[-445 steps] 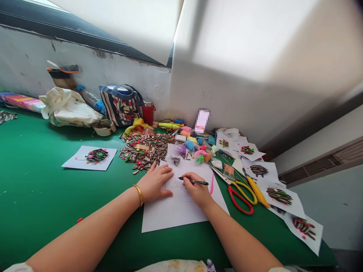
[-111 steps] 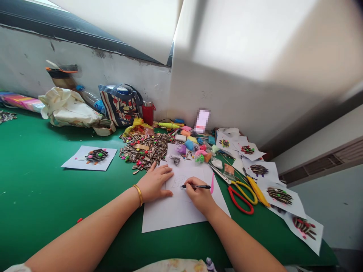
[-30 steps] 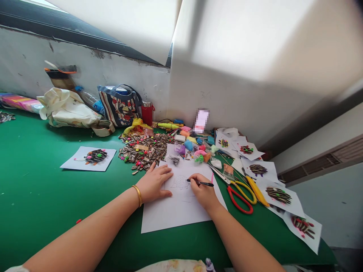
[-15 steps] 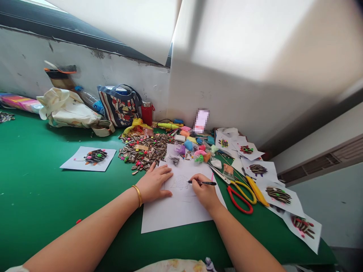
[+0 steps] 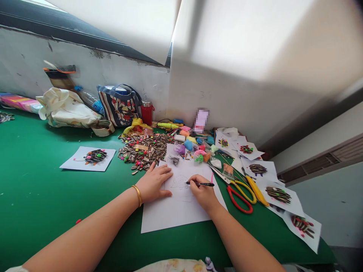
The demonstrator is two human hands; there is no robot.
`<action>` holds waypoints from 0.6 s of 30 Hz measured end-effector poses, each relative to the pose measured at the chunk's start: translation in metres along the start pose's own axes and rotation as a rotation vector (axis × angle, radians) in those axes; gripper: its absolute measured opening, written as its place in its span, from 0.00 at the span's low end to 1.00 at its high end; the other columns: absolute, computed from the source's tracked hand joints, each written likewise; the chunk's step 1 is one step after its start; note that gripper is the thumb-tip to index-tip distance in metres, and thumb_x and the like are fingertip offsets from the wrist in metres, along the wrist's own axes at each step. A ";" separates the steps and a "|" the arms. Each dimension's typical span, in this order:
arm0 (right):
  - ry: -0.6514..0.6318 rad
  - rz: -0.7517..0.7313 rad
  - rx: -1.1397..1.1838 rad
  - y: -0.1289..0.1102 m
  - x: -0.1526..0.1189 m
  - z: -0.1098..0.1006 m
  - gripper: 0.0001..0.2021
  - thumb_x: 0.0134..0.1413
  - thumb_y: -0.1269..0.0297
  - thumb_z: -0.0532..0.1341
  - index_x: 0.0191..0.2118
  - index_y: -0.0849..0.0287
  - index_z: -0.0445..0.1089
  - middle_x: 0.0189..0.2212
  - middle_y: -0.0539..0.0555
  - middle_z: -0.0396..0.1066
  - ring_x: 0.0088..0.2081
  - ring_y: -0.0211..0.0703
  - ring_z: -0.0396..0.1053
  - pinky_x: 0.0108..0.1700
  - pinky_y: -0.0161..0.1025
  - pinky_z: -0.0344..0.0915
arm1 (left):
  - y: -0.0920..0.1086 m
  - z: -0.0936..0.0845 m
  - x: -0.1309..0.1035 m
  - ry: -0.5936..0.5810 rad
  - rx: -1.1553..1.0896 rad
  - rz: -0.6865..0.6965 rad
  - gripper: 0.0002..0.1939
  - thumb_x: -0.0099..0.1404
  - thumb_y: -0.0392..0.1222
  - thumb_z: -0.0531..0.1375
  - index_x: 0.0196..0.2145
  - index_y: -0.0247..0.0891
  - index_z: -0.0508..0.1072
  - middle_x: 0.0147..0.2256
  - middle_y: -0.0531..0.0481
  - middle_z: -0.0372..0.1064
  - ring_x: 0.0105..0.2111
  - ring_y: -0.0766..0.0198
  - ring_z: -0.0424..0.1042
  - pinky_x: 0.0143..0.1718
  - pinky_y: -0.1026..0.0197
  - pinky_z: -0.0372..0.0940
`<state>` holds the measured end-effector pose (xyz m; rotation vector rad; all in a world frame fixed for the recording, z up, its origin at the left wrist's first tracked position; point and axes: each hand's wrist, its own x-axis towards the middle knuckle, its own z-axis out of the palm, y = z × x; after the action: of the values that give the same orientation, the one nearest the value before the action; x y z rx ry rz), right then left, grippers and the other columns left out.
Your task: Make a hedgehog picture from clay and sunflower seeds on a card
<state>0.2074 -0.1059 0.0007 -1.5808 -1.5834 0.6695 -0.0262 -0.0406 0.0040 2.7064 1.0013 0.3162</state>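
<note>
A sheet of white paper (image 5: 170, 215) lies on the green table in front of me. On it is a faint line drawing (image 5: 180, 182) of a small animal with a pointed snout and short legs. My left hand (image 5: 155, 183) rests flat on the sheet's left side, fingers spread, a gold bangle at the wrist. In my right hand (image 5: 202, 190) a black pen (image 5: 202, 184) is pinched, its tip at the drawing's right edge. Just beyond the hands, a heap of sunflower seeds (image 5: 153, 151) mixed with coloured balls borders the paper.
Scissors (image 5: 235, 185) with red and yellow handles and a yellow utility knife (image 5: 257, 192) lie to the right. Several seed-hedgehog cards line the right edge; another card (image 5: 106, 163) is at left. Bagged clay (image 5: 188, 144), a tote bag (image 5: 120, 107) and a red flask (image 5: 146, 114) stand behind.
The pen tip has shifted slightly left along the drawing's right side, with my right hand moving a little. My left hand stays in place.
</note>
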 end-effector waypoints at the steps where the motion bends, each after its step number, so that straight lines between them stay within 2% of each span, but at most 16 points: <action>1: 0.005 -0.004 0.000 0.000 0.000 0.000 0.08 0.53 0.65 0.54 0.31 0.57 0.70 0.26 0.50 0.70 0.28 0.41 0.66 0.30 0.36 0.61 | 0.000 0.000 0.000 0.000 -0.001 -0.002 0.37 0.55 0.62 0.63 0.58 0.46 0.64 0.60 0.44 0.60 0.63 0.47 0.52 0.65 0.38 0.28; 18: -0.005 -0.007 -0.032 -0.002 -0.004 0.002 0.08 0.52 0.66 0.54 0.30 0.56 0.70 0.24 0.50 0.69 0.28 0.41 0.66 0.30 0.35 0.60 | 0.000 0.000 0.000 0.006 0.009 0.009 0.36 0.55 0.62 0.62 0.58 0.46 0.64 0.60 0.44 0.60 0.63 0.47 0.52 0.65 0.38 0.28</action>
<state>0.2043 -0.1097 0.0003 -1.5974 -1.6097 0.6481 -0.0264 -0.0409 0.0036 2.7203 0.9954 0.3220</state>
